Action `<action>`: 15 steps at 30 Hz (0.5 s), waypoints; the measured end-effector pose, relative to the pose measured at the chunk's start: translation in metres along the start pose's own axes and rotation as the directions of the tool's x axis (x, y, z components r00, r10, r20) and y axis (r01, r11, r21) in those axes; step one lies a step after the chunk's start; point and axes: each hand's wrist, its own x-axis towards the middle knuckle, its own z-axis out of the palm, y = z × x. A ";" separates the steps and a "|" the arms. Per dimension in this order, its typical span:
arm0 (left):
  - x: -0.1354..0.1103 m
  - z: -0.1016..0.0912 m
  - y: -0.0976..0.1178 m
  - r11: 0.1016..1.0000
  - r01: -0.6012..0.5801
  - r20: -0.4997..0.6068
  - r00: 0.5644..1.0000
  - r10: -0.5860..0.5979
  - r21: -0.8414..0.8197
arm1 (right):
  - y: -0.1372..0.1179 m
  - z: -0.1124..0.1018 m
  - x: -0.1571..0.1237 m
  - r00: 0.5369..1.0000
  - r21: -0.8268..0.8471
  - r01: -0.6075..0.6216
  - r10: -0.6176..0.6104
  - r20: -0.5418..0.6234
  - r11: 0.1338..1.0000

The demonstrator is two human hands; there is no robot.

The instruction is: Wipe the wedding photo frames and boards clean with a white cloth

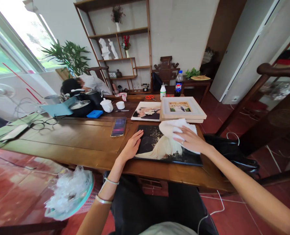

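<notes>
A dark photo panel [147, 142] with a pale gown pictured on it lies flat at the table's front edge. My left hand [133, 143] rests on the panel's left edge, fingers stretched out. On the panel's upper right, my right hand [190, 138] presses a white cloth [169, 126], which hides that corner. Just behind the panel lie a light-edged photo board [145, 107] and a white picture frame [196, 109] holding a small outdoor photo. A phone [118, 126] lies left of my left hand.
On the wooden table [86, 133] stand a white teapot [107, 105], a white cup [120, 105], a blue box [94, 114], a cola bottle [178, 84] and a small white bottle [163, 92]. Orange scissors [150, 97] lie behind. A bag-lined basket [69, 195] sits below left. Another person leans at the far end.
</notes>
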 end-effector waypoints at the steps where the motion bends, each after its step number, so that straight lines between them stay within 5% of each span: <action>1: 0.000 0.000 0.000 1.000 0.000 0.001 1.000 0.000 -0.001 | 0.009 0.002 0.008 1.000 -0.022 -0.016 0.016 -0.012 1.000; 5: -0.001 0.001 -0.001 1.000 0.004 -0.009 1.000 -0.004 -0.007 | 0.008 0.009 0.013 0.999 -0.081 -0.038 0.039 0.011 0.996; 12: 0.000 0.003 -0.002 1.000 0.006 -0.015 1.000 -0.006 -0.004 | -0.093 0.001 -0.049 0.981 0.082 0.135 -0.145 0.127 0.987; 15: 0.000 0.003 -0.002 1.000 0.009 -0.012 1.000 -0.009 -0.008 | -0.108 -0.005 -0.054 0.960 0.165 0.202 -0.229 0.163 0.965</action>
